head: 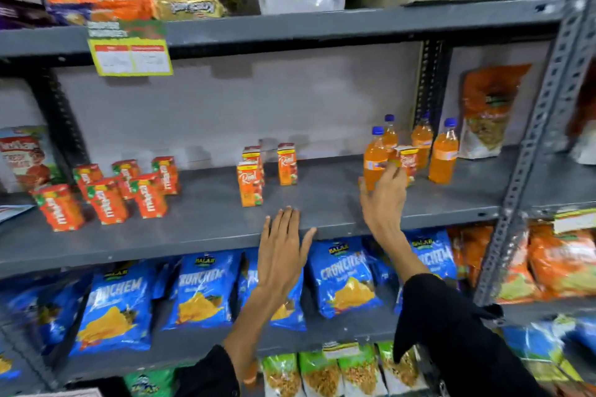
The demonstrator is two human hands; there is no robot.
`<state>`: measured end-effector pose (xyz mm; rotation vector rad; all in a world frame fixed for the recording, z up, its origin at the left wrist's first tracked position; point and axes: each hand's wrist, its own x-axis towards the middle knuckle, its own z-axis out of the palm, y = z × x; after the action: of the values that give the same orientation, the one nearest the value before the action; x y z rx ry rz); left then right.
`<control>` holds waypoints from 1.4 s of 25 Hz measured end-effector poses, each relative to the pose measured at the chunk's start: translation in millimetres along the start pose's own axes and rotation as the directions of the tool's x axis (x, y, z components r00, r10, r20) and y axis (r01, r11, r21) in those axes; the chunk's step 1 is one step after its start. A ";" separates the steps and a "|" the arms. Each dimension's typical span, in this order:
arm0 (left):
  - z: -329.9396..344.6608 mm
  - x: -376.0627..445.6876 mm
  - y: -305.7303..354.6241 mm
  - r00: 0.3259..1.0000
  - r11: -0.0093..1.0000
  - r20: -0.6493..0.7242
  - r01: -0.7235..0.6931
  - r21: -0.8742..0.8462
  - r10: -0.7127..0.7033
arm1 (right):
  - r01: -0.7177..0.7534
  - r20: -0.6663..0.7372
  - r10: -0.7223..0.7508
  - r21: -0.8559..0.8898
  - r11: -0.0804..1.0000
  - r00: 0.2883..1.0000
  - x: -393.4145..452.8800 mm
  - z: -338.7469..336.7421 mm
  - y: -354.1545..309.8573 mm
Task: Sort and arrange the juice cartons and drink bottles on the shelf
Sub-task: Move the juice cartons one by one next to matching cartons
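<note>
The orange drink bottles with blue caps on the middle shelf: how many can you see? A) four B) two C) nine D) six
A: four orange drink bottles stand grouped at the right end of the grey shelf, with a small juice carton among them that the right hand reaches toward.

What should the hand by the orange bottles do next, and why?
Probably close on the small juice carton and lift it out. The right hand reaches it among the orange bottles, while the matching cartons stand together mid-shelf. The left hand is open and empty.
</note>
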<state>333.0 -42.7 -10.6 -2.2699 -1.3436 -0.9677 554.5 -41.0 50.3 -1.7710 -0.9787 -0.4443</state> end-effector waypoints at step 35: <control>-0.7 -14.9 -55.6 0.998 0.990 0.013 0.056 0.132 -0.058 | -0.175 0.357 0.036 0.365 0.914 0.933 -39.6 21.1 -79.2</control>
<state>279.9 -24.8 -23.7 -2.1569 -1.4420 -0.8531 465.4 -26.4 61.9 -1.5465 -1.1148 0.1389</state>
